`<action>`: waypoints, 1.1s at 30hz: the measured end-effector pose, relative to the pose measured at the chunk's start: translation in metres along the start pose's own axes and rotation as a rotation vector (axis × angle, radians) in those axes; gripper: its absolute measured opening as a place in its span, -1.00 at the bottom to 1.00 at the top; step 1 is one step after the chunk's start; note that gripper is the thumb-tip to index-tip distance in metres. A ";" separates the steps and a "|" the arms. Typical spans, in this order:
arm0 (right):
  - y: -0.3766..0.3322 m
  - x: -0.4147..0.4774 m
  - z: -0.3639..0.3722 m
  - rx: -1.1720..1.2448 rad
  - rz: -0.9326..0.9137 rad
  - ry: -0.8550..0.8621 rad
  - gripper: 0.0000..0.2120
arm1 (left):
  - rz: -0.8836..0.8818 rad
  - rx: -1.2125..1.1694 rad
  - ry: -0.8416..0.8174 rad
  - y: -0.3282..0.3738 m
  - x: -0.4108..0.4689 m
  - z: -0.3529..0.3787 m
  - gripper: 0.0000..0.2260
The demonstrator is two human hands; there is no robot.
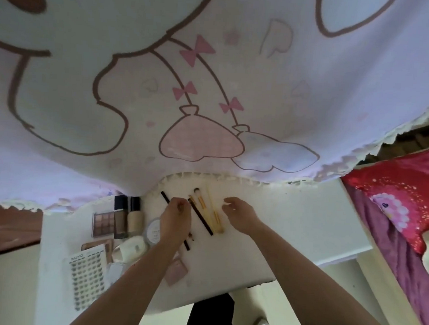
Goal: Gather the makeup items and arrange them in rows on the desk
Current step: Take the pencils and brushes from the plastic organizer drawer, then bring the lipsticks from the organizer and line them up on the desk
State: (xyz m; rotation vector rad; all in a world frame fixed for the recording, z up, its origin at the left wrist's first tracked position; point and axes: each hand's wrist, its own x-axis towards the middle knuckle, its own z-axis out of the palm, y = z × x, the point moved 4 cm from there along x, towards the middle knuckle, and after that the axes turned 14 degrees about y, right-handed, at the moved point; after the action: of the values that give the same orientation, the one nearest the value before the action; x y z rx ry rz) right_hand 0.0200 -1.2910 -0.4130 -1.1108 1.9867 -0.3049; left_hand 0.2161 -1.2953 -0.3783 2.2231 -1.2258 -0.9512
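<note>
The left hand [176, 217] pinches a thin dark brush [165, 198] on the counter [293, 217]. The right hand [238, 214] hovers loosely curled, empty, beside the other brushes [215, 219]. A careless nudge could roll them out of line.

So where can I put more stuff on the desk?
The big bare patch of desk right of the right hand, out to the desk's edge. Also a strip between the forearms. The left side, around the palette and bottles, is crowded.
</note>
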 end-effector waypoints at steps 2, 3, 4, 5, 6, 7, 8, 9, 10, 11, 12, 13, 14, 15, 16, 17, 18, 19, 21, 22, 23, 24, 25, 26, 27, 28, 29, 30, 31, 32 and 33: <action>0.007 -0.007 -0.020 -0.016 -0.057 0.133 -0.59 | 0.276 0.141 -0.012 0.016 0.003 -0.002 -0.70; 0.013 -0.012 -0.032 -0.035 -0.082 0.206 -0.58 | 0.414 0.204 -0.012 0.025 0.003 0.001 -0.64; 0.019 -0.018 -0.045 -0.065 -0.107 0.282 -0.57 | 0.531 0.250 -0.017 0.034 0.002 0.005 -0.59; 0.027 -0.026 -0.059 -0.103 -0.128 0.361 -0.55 | 0.636 0.287 -0.028 0.045 -0.001 0.010 -0.53; 0.035 -0.036 -0.075 -0.141 -0.144 0.446 -0.53 | 0.729 0.321 -0.046 0.058 -0.007 0.016 -0.48; 0.045 -0.047 -0.091 -0.176 -0.153 0.535 -0.51 | 0.826 0.347 -0.058 0.071 -0.015 0.022 -0.43; 0.056 -0.061 -0.109 -0.202 -0.157 0.627 -0.50 | 0.913 0.367 -0.074 0.086 -0.025 0.030 -0.41; 0.068 -0.077 -0.126 -0.215 -0.150 0.712 -0.48 | 0.997 0.373 -0.086 0.102 -0.039 0.036 -0.41; 0.081 -0.095 -0.144 -0.217 -0.129 0.783 -0.47 | 1.072 0.363 -0.102 0.120 -0.056 0.043 -0.42; 0.095 -0.114 -0.161 -0.213 -0.098 0.847 -0.45 | 1.150 0.334 -0.113 0.139 -0.077 0.048 -0.44; 0.110 -0.136 -0.179 -0.206 -0.072 0.924 -0.43 | 1.218 0.294 -0.120 0.158 -0.102 0.053 -0.45; 0.126 -0.161 -0.197 -0.199 -0.057 1.018 -0.42 | 1.290 0.244 -0.126 0.176 -0.129 0.058 -0.46; 0.143 -0.189 -0.213 -0.197 -0.041 1.115 -0.41 | 1.364 0.195 -0.134 0.194 -0.159 0.061 -0.46; 0.162 -0.221 -0.227 -0.198 -0.014 1.201 -0.40 | 1.441 0.153 -0.143 0.210 -0.193 0.066 -0.46; 0.183 -0.255 -0.238 -0.200 0.024 1.272 -0.39 | 1.514 0.120 -0.155 0.223 -0.230 0.070 -0.45; 0.205 -0.292 -0.246 -0.205 0.069 1.338 -0.38 | 1.582 0.087 -0.172 0.233 -0.268 0.075 -0.44; 0.229 -0.332 -0.250 -0.209 0.117 1.403 -0.36 | 1.640 0.048 -0.208 0.239 -0.310 0.081 -0.41; 0.253 -0.375 -0.250 -0.211 0.170 1.470 -0.36 | 1.690 0.000 -0.259 0.240 -0.355 0.086 -0.39; 0.302 -0.465 -0.237 -0.237 0.299 1.565 -0.34 | 1.787 -0.081 -0.386 0.227 -0.448 0.097 -0.38; 0.326 -0.512 -0.227 -0.256 0.373 1.596 -0.34 | 1.839 -0.110 -0.451 0.213 -0.496 0.102 -0.38; 0.349 -0.560 -0.213 -0.274 0.449 1.632 -0.33 | 1.896 -0.140 -0.517 0.197 -0.544 0.106 -0.39; 0.371 -0.609 -0.198 -0.296 0.528 1.678 -0.33 | 1.953 -0.161 -0.584 0.179 -0.590 0.107 -0.40; 0.391 -0.659 -0.179 -0.317 0.616 1.719 -0.33 | 2.009 -0.168 -0.656 0.158 -0.637 0.109 -0.40; 0.409 -0.707 -0.159 -0.330 0.710 1.752 -0.32 | 2.063 -0.164 -0.734 0.135 -0.683 0.108 -0.39; 0.425 -0.754 -0.137 -0.332 0.810 1.775 -0.32 | 2.114 -0.167 -0.814 0.111 -0.728 0.106 -0.38; 0.437 -0.799 -0.114 -0.332 0.912 1.794 -0.32 | 2.162 -0.173 -0.897 0.087 -0.771 0.102 -0.37; 0.447 -0.840 -0.087 -0.324 1.015 1.809 -0.31 | 2.204 -0.185 -0.983 0.060 -0.812 0.095 -0.36; 0.454 -0.877 -0.060 -0.311 1.110 1.822 -0.30 | 2.244 -0.200 -1.067 0.033 -0.851 0.087 -0.35; 0.459 -0.911 -0.033 -0.306 1.194 1.837 -0.29 | 2.288 -0.218 -1.144 0.004 -0.889 0.078 -0.35; 0.463 -0.942 -0.005 -0.314 1.274 1.849 -0.29 | 2.340 -0.235 -1.211 -0.026 -0.924 0.069 -0.35; 0.465 -0.971 0.024 -0.320 1.354 1.850 -0.28 | 2.396 -0.253 -1.272 -0.057 -0.957 0.060 -0.34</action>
State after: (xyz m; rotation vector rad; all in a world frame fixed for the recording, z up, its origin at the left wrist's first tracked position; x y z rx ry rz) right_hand 0.0271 -0.2438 -0.1609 1.2249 3.7728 -0.2264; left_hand -0.1546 -0.4506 -0.1109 -1.0842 -2.3555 -0.8149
